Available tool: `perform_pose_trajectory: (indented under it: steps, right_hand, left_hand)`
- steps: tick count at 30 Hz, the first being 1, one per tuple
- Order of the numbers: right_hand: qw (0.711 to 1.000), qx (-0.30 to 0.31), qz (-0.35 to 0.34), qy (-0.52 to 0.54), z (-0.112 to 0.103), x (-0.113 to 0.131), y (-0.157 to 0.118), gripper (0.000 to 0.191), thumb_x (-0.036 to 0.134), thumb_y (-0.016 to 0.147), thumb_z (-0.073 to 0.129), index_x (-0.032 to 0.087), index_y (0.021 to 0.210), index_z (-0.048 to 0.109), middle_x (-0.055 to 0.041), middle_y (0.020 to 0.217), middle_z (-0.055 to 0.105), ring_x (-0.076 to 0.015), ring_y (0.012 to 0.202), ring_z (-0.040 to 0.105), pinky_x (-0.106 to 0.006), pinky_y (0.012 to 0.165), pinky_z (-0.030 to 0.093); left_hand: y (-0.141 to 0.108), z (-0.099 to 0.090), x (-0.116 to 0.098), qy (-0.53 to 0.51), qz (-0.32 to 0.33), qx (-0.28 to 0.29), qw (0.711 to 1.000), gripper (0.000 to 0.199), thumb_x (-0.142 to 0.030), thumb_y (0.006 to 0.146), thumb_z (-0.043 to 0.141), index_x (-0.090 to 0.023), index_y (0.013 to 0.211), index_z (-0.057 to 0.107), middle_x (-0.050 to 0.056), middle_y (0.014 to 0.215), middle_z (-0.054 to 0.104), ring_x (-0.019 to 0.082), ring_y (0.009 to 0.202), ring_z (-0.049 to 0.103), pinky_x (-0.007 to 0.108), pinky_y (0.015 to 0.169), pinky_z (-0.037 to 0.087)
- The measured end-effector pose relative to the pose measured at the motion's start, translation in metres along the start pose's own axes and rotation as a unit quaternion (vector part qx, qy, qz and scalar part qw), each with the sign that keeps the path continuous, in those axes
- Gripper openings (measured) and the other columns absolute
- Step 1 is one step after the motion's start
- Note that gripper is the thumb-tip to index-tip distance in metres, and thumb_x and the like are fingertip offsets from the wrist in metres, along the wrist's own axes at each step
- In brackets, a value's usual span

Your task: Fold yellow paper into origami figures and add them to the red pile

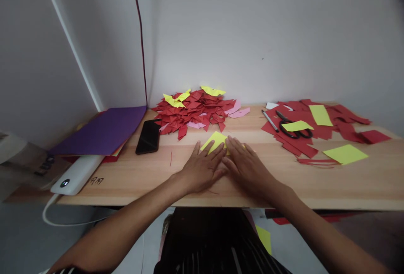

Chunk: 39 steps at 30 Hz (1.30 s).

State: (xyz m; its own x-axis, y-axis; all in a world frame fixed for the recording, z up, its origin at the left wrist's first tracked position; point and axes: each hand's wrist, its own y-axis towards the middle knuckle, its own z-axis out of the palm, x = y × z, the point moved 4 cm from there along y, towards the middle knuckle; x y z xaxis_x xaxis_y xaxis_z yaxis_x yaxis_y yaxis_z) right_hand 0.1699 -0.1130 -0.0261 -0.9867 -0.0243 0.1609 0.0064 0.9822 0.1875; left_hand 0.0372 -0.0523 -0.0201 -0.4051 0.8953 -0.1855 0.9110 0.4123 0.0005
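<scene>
Both hands rest on a yellow sheet of paper point(216, 137) on the wooden table, near the middle. My left hand point(203, 167) lies flat with its fingers stretched over the paper's left side. From the right, my right hand point(243, 160) presses down with extended fingers, its fingertips close beside the left ones. The hands cover much of the sheet, so its full shape and any folds are hidden. Behind it is a heap of folded red paper pieces point(192, 112), with a yellow folded piece point(213, 91) on top.
A black phone point(148, 136) lies left of my hands. Farther left, purple sheets point(104, 129) overlap a white power bank point(78, 175) with a cable. At right, scissors point(292, 134), a pen point(270, 121) and a yellow sheet point(345, 154) lie among red paper pieces point(318, 134).
</scene>
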Motion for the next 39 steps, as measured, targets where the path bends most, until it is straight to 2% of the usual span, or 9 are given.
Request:
perform_pose_trajectory:
  steps: [2, 4, 13, 16, 19, 24, 32, 36, 39]
  right_hand:
    - [0.999, -0.006, -0.046, 0.011, 0.002, 0.008, -0.01, 0.065, 0.046, 0.098, 0.025, 0.003, 0.147, 0.033, -0.0176, 0.152, 0.032, -0.0243, 0.142, 0.028, -0.046, 0.115, 0.027]
    - [0.999, -0.019, -0.043, 0.001, 0.004, 0.008, -0.018, 0.066, 0.048, 0.097, 0.027, 0.003, 0.145, 0.037, -0.0198, 0.15, 0.035, -0.0263, 0.141, 0.03, -0.047, 0.114, 0.029]
    - [0.995, -0.042, 0.0, -0.089, -0.004, -0.03, -0.038, 0.056, 0.04, 0.096, 0.035, 0.002, 0.134, 0.05, -0.0211, 0.142, 0.048, -0.0288, 0.132, 0.045, -0.048, 0.107, 0.037]
    - [0.993, -0.07, -0.012, -0.094, -0.016, -0.022, -0.049, 0.046, 0.037, 0.096, 0.036, 0.008, 0.124, 0.059, -0.0181, 0.133, 0.058, -0.0297, 0.123, 0.054, -0.05, 0.101, 0.04]
    - [0.994, -0.086, -0.041, -0.05, -0.03, -0.007, -0.062, 0.037, 0.035, 0.096, 0.039, 0.015, 0.114, 0.064, -0.0147, 0.122, 0.065, -0.027, 0.111, 0.061, -0.044, 0.087, 0.047]
    - [0.994, -0.057, -0.071, 0.058, -0.039, 0.014, -0.078, 0.023, 0.03, 0.092, 0.051, 0.023, 0.109, 0.065, -0.0083, 0.106, 0.067, -0.0218, 0.098, 0.062, -0.037, 0.079, 0.048]
    - [0.988, -0.056, -0.098, 0.106, -0.024, 0.027, -0.094, 0.036, 0.024, 0.083, 0.063, 0.024, 0.119, 0.061, -0.0083, 0.106, 0.064, -0.0234, 0.095, 0.059, -0.038, 0.079, 0.048]
    - [0.984, -0.11, -0.087, 0.106, -0.019, 0.026, -0.099, 0.027, 0.02, 0.09, 0.051, 0.025, 0.113, 0.065, -0.0079, 0.103, 0.065, -0.0225, 0.094, 0.059, -0.038, 0.08, 0.046]
    - [0.983, -0.118, -0.071, 0.12, -0.016, 0.022, -0.098, 0.025, 0.018, 0.092, 0.049, 0.026, 0.106, 0.068, -0.0061, 0.098, 0.066, -0.0198, 0.089, 0.059, -0.036, 0.079, 0.046]
  left_hand:
    - [0.0, 0.001, 0.0, 0.003, 0.006, -0.004, 1.0, 0.062, -0.05, 0.097, 0.021, -0.023, 0.152, 0.015, 0.002, 0.159, 0.016, 0.028, 0.148, 0.008, 0.059, 0.117, 0.007]
    - [0.0, 0.002, 0.001, 0.012, 0.009, -0.006, 1.0, 0.062, -0.051, 0.097, 0.021, -0.023, 0.152, 0.017, 0.002, 0.159, 0.017, 0.028, 0.148, 0.008, 0.059, 0.117, 0.007]
    - [-0.01, -0.006, -0.008, 0.046, -0.022, -0.041, 0.998, 0.056, -0.046, 0.096, 0.035, -0.016, 0.143, 0.038, 0.008, 0.154, 0.032, 0.031, 0.145, 0.019, 0.058, 0.116, 0.016]
    - [-0.02, -0.009, -0.009, 0.056, -0.03, -0.067, 0.996, 0.047, -0.038, 0.095, 0.041, -0.013, 0.135, 0.048, 0.011, 0.148, 0.042, 0.032, 0.143, 0.024, 0.056, 0.117, 0.017]
    - [-0.033, -0.012, -0.008, 0.045, -0.015, -0.095, 0.994, 0.037, -0.031, 0.095, 0.042, -0.014, 0.125, 0.056, 0.01, 0.141, 0.05, 0.031, 0.143, 0.026, 0.054, 0.118, 0.018]
    - [-0.053, -0.011, -0.012, -0.028, 0.016, -0.132, 0.991, 0.031, -0.024, 0.096, 0.04, -0.018, 0.119, 0.058, 0.008, 0.136, 0.055, 0.024, 0.138, 0.035, 0.049, 0.116, 0.026]
    - [-0.07, -0.006, -0.048, -0.104, 0.078, -0.15, 0.98, 0.027, -0.025, 0.093, 0.047, -0.017, 0.117, 0.057, 0.006, 0.123, 0.062, 0.02, 0.125, 0.047, 0.042, 0.114, 0.033]
    - [-0.074, -0.006, -0.05, -0.131, 0.082, -0.178, 0.972, 0.026, -0.017, 0.093, 0.046, -0.017, 0.117, 0.057, 0.005, 0.122, 0.063, 0.017, 0.124, 0.048, 0.037, 0.112, 0.036]
    - [-0.075, -0.005, -0.046, -0.151, 0.078, -0.187, 0.968, 0.024, -0.016, 0.093, 0.047, -0.019, 0.113, 0.059, 0.003, 0.123, 0.063, 0.016, 0.124, 0.049, 0.037, 0.112, 0.037]
